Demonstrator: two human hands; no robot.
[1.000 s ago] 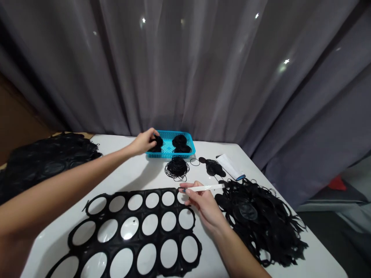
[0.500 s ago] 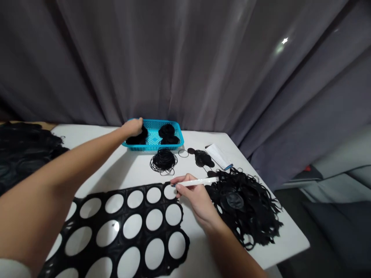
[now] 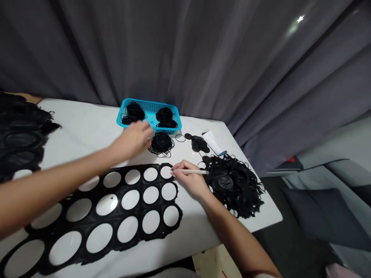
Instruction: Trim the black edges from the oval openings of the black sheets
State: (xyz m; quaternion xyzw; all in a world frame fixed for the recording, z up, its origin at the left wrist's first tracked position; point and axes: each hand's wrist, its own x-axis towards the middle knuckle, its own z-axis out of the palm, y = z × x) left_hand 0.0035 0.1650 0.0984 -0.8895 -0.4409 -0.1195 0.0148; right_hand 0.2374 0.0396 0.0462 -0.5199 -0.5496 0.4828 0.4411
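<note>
My right hand (image 3: 189, 178) pinches a slim white pen-shaped tool (image 3: 194, 171), its tip over the top right hole of a black rubbery sheet (image 3: 142, 194). The sheet lies flat on the table with rows of large round holes. My left hand (image 3: 137, 139) is in the air in front of a blue plastic basket (image 3: 148, 102), blurred by motion; whether its fingers hold anything is not clear. Thin black rings lie bundled at both ends of the basket. Beside my left fingertips is a loose heap of thin black rings (image 3: 161, 143).
A tangled pile of black scraps (image 3: 232, 185) covers the table's right side. Behind it are black discs (image 3: 199, 144) and a white packet (image 3: 213, 143). More black sheets (image 3: 20, 135) are stacked at the left. A grey curtain (image 3: 185, 50) hangs along the back edge.
My left hand has come out of the basket's left end and moved toward me, to the front of the basket. My right hand still holds the white tool over the sheet. The view has shifted.
</note>
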